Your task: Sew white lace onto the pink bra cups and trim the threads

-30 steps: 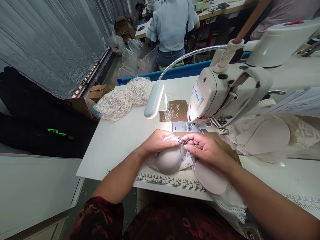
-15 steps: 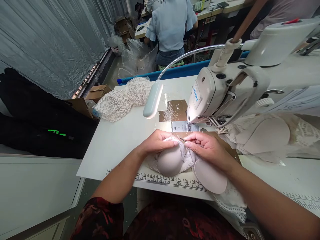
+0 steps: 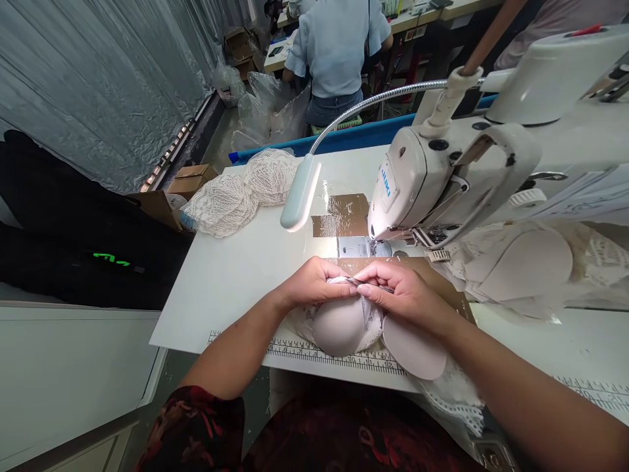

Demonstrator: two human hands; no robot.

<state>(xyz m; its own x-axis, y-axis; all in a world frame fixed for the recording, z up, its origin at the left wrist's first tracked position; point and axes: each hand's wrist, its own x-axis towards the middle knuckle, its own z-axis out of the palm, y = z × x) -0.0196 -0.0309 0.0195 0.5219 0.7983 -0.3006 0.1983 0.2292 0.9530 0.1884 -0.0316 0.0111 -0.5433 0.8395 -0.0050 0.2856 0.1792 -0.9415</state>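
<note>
A white lace bra (image 3: 339, 329) with smooth padded cups lies at the front edge of the sewing table. My left hand (image 3: 314, 283) is closed, pinching the lace at the top edge of the left cup between thumb and fingers. Between the fingers of my right hand (image 3: 405, 288) is a thin dark metal tool, like tweezers (image 3: 382, 287); its tip meets the lace beside my left thumb. My fingertips nearly touch and partly hide the tool. The second cup (image 3: 415, 347) rests below my right wrist, its lace trailing over the table edge.
Just beyond my hands stands a white sewing machine (image 3: 400, 187), its needle area lit. A lamp (image 3: 301, 193) on a bendy neck hangs left of it. Lacy cups (image 3: 223, 203) lie at the back left, more bra pieces (image 3: 523, 265) at right. A person (image 3: 337, 52) sits beyond the table.
My left hand has shifted slightly right and down with the lace, and my right fingers have moved left, closing the gap between the hands. The left cup has tipped slightly toward me.
</note>
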